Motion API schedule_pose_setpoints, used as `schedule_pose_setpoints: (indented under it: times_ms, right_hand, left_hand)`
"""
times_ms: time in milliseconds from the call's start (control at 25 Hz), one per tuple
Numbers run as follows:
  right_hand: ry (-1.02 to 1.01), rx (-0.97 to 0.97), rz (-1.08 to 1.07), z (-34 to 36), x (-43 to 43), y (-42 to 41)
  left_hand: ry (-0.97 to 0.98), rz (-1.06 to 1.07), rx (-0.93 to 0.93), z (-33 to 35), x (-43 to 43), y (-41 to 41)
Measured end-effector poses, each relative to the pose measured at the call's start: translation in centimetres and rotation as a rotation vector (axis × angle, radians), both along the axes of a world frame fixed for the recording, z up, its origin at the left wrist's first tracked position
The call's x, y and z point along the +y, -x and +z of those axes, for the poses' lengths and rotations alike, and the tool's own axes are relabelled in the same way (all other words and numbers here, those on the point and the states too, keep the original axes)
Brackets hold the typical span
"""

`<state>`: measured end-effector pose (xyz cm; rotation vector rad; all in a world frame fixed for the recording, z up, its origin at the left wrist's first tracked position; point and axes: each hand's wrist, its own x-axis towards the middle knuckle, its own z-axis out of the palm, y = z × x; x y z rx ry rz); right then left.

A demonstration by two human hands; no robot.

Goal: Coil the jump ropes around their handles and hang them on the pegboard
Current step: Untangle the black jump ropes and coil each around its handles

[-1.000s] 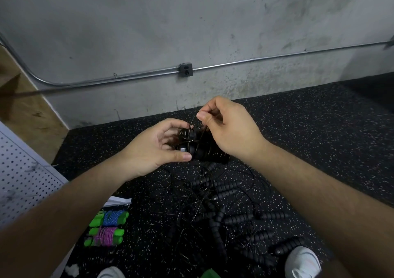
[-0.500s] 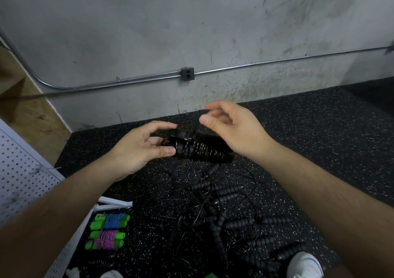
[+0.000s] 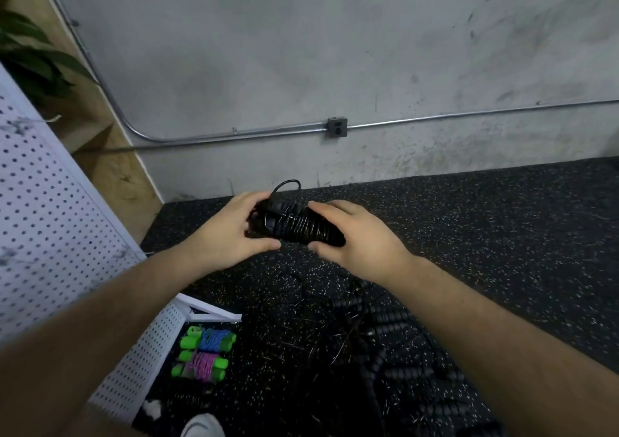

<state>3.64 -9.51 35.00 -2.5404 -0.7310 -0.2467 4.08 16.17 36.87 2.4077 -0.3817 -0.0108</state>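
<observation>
A black jump rope bundle [image 3: 296, 227], its thin cord wound around the ribbed handles, is held in front of me above the floor. My left hand [image 3: 227, 239] grips its left end, thumb underneath. My right hand [image 3: 355, 235] grips its right end, fingers over the top and thumb below. A small loop of cord sticks up at the bundle's left end. The white pegboard [image 3: 50, 208] leans at the left. Two coiled ropes with green handles, one blue [image 3: 209, 339] and one pink [image 3: 201, 366], lie on the floor by the pegboard's foot.
A tangle of black jump ropes [image 3: 375, 339] with ribbed handles lies on the speckled black floor below my hands. A grey concrete wall with a metal conduit [image 3: 234, 131] stands ahead. A plant [image 3: 30, 58] shows at the upper left. My white shoe [image 3: 201, 426] is at the bottom edge.
My right hand let go of the cord end it pinched and closed around the bundle's right end. The view swung up and left, so the pegboard shows larger.
</observation>
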Motion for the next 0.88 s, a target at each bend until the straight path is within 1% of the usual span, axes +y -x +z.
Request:
schedule_pose_setpoints:
  times_ms: [80,120,200,320,480,560,640,720,800,880]
  right_hand:
    - [-0.027,0.008,0.013,-0.9,2.5,-0.7]
    - [-0.050,0.026,0.027,-1.4,4.0,-0.9]
    - [-0.076,0.058,0.070,-2.5,6.9,-1.4]
    - [-0.014,0.116,0.143,-5.5,11.7,-2.1]
    - [0.177,0.308,0.300,-11.6,17.3,-2.2]
    - [0.257,0.381,0.360,-15.4,19.8,-1.8]
    - [0.310,0.434,0.356,-19.0,22.0,-1.1]
    - [0.384,0.479,0.366,-22.8,24.5,-0.1]
    - [0.448,0.471,0.386,-26.5,26.8,1.0]
    - [0.442,0.480,0.398,-30.2,29.3,2.4]
  left_hand:
    - [-0.167,0.033,-0.068,-0.1,1.6,-0.1]
    - [-0.208,0.062,-0.087,-0.2,2.7,0.0]
    - [-0.217,0.118,-0.088,-1.0,5.3,0.3]
    - [-0.189,0.142,0.003,-4.3,9.7,1.3]
    - [-0.204,0.210,0.124,-12.4,15.5,2.9]
    - [-0.139,0.232,0.206,-17.3,17.9,4.3]
    - [-0.061,0.270,0.277,-21.9,19.6,6.0]
    - [-0.056,0.314,0.350,-26.2,21.2,7.5]
    - [-0.087,0.361,0.416,-30.4,22.9,8.9]
    - [-0.106,0.427,0.429,-33.8,24.4,10.6]
